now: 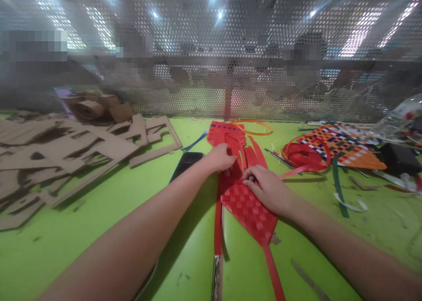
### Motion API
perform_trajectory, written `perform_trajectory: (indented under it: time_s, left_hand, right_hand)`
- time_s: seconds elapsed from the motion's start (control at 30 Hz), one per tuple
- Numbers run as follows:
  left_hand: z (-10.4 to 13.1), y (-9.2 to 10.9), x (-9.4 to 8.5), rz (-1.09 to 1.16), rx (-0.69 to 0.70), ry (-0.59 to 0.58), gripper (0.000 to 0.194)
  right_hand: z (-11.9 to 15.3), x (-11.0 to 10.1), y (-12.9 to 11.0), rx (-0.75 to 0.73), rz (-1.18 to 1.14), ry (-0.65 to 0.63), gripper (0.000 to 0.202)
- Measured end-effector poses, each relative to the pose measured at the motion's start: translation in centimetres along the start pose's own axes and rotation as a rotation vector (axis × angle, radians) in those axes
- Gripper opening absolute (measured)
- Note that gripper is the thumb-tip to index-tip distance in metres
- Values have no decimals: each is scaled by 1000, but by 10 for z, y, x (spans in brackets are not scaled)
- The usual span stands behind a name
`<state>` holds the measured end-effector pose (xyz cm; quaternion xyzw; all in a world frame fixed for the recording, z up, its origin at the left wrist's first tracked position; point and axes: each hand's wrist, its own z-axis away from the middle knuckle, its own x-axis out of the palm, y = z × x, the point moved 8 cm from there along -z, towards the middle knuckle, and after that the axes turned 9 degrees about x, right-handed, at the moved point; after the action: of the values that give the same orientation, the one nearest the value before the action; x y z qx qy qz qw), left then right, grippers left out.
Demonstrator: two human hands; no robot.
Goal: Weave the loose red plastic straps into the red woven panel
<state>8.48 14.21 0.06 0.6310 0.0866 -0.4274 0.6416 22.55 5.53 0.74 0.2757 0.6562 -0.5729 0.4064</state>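
A red woven piece (249, 211) made of flat strips lies on the green table, with loose strips fanning out from its far side. My left hand (221, 158) is over the loose strips, its fingers bent and closed on a red strip; the fingertips are partly hidden. Lower and to the right, my right hand (268, 187) has thumb and fingers pinched on a red strip at the weave's upper edge. One long red strip (274, 272) trails from the weave's near corner. Beyond my hands lies another red woven piece (226, 132) with a blue-patterned band.
Cut cardboard pieces (95, 145) are heaped on the left. A black phone-like object (187, 165) lies beside my left forearm. To the right are a coil of red strip (305, 156), an orange checkered weave (343, 145) and a clear bottle (400, 116). A perforated screen (184, 81) stands behind.
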Motion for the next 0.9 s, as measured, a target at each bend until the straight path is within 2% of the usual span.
perform_trajectory:
  time_s: [0.13,0.27,0.37,0.43,0.53,0.63,0.77,0.9]
  left_hand:
    - [-2,3,1,72,35,-12,26]
    - [3,8,-4,145,47,-67,31]
    - [11,14,-14,214,67,-152,35]
    - [16,19,-22,234,99,-199,44]
    - [18,21,-32,223,143,-217,49]
    - [17,19,-36,203,159,-227,47]
    - [20,16,-38,185,161,-297,45]
    - [32,17,-40,141,175,-450,36]
  right_hand:
    - [0,1,-1,-11,0,-1,8]
    - [1,2,-2,-21,-1,-2,10]
    - [1,2,-2,-19,-1,-1,12]
    - [1,1,-2,-17,-1,0,13]
    - [1,1,-2,-21,-3,-2,15]
    - [2,1,-1,-24,-7,-4,15]
    - [1,2,0,-15,-10,-6,13]
    - [1,1,-1,-11,-19,-21,14]
